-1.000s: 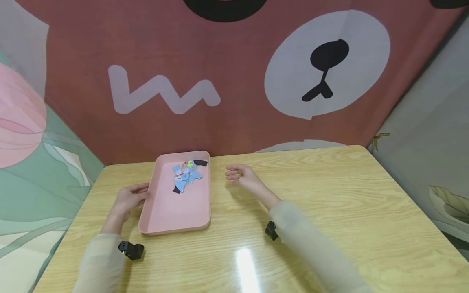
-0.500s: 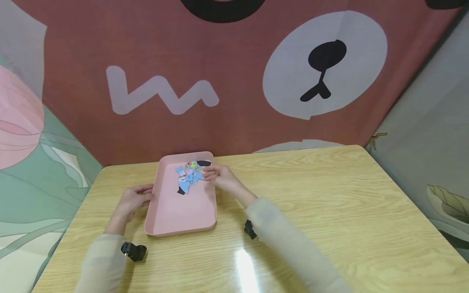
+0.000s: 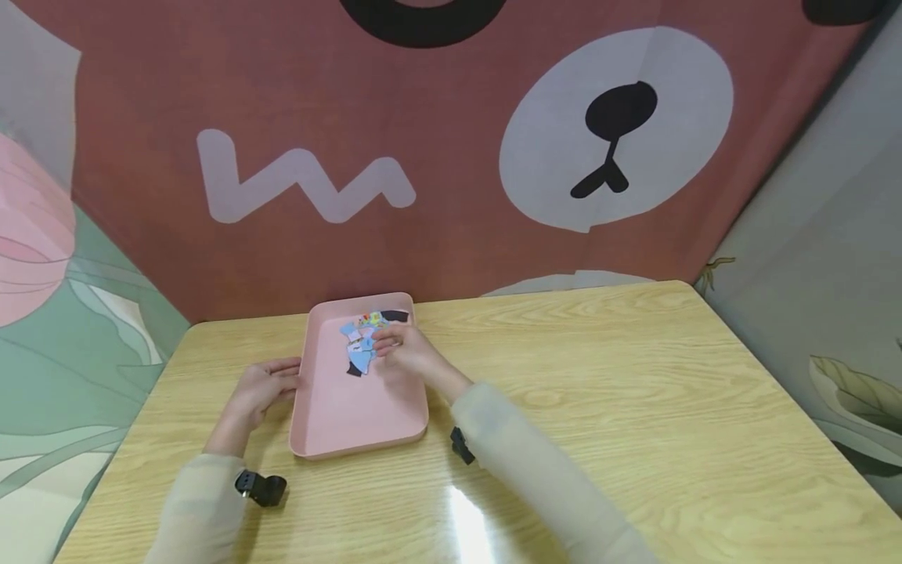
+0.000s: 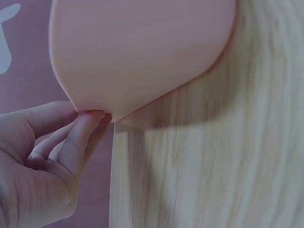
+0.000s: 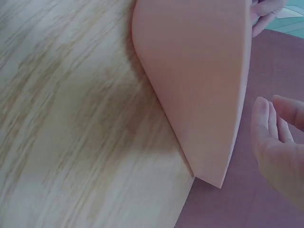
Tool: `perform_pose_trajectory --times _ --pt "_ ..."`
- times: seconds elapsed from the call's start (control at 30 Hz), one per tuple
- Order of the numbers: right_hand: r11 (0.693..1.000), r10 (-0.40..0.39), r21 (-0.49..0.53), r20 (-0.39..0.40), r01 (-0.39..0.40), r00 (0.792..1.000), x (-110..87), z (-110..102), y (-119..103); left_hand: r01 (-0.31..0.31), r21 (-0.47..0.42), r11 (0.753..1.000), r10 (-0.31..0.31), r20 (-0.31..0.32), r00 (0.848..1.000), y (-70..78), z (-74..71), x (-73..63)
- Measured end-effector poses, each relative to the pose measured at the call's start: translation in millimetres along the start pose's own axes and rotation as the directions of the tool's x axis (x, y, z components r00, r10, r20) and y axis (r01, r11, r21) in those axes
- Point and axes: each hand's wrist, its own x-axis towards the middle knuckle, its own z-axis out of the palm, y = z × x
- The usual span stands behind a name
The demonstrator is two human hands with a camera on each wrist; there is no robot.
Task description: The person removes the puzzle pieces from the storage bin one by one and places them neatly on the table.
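A shallow pink tray [image 3: 366, 419] lies on the wooden table, left of centre in the head view. Inside, toward its far end, is a loose heap of flat printed puzzle pieces [image 3: 361, 360], mostly light blue, some black or multicoloured. My left hand [image 3: 261, 388] grips the tray's left rim; the left wrist view shows the fingertips [image 4: 92, 114] at that edge. Over the tray's right part, my right hand [image 3: 412, 354] hovers beside the heap and covers some pieces. Its fingers are loosely bent, with a gap to the thumb in the right wrist view and nothing visible between them.
Bare wooden table [image 3: 599, 407] stretches to the right of the tray. A reddish cloth with a bear print [image 3: 317, 258] hangs at the table's back edge. Small black wrist cameras [image 3: 261, 488] are strapped to both sleeves.
My right hand has moved left from the table, across the tray's right rim, to above the pieces. The tray has slid a little to the right, with my left hand staying at its rim.
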Motion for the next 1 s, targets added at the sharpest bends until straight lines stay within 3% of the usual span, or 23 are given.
perform_pose_trajectory --times 0.63,1.0 --pt "0.99 0.097 -0.101 -0.043 -0.1 0.994 6.7 7 18 -0.009 -0.022 1.0 0.011 0.062 0.998 5.6 20.7 -5.1" --pt "0.977 0.059 -0.198 -0.084 -0.074 0.995 4.8 5 26 -0.01 -0.04 0.999 0.013 0.074 0.997 7.6 28.8 -4.9"
